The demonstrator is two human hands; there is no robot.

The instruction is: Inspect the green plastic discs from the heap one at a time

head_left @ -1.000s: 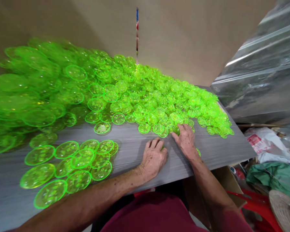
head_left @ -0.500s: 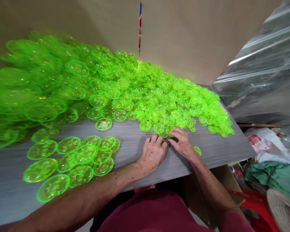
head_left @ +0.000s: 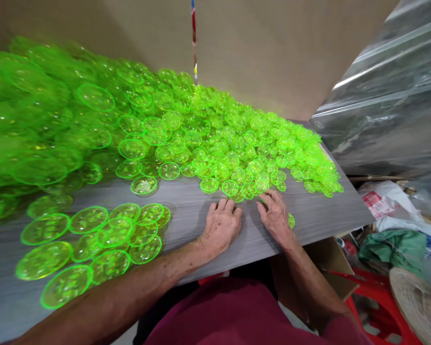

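Many translucent neon-green round plastic pieces [head_left: 219,143], like shallow discs, lie heaped along the back of a grey wood-grain table [head_left: 187,206]. My left hand [head_left: 222,225] rests palm down on the tabletop in front of the heap, fingers slightly bent and a little apart; whatever is under the palm is hidden. To its right, my right hand [head_left: 275,218] has its fingertips at the heap's front edge, by one disc [head_left: 262,182], with thumb and fingers apart. A single small disc [head_left: 291,220] shows beside the right hand, partly covered by it.
Several larger green discs [head_left: 111,232] lie in a loose, overlapping group at the left front. A tan board [head_left: 258,52] stands behind the heap, with plastic-wrapped stock [head_left: 388,105] at the right. Below are a red plastic stool [head_left: 377,297], an open carton [head_left: 323,263] and bags [head_left: 395,249].
My hands have moved apart, and the right fingers now reach to the heap's edge. The view has shifted slightly, so the table things appear farther left.
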